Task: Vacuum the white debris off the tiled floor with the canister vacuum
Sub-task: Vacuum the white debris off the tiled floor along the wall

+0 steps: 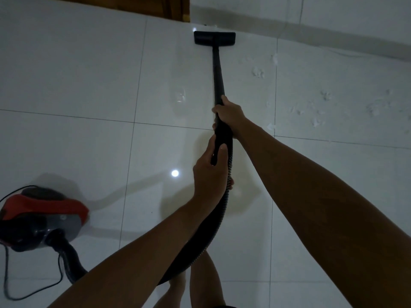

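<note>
A black vacuum wand [217, 72] reaches forward across the white tiled floor [77, 85]. Its flat floor head [214, 37] lies near the far wall. My right hand [229, 113] grips the wand's upper end. My left hand [210, 172] grips the handle just below, where the ribbed black hose [209, 232] begins. The hose curves back to the red and grey canister vacuum [42, 218] at the lower left. White debris [318, 107] is scattered over the tiles to the right of the wand, several clumps apart from the head.
A white wall with a baseboard [333, 38] runs along the far side. A brown wooden door frame [155, 5] stands at the top centre. The canister's power cord [26, 292] loops on the floor at the lower left. My bare legs [200, 281] are below the hose.
</note>
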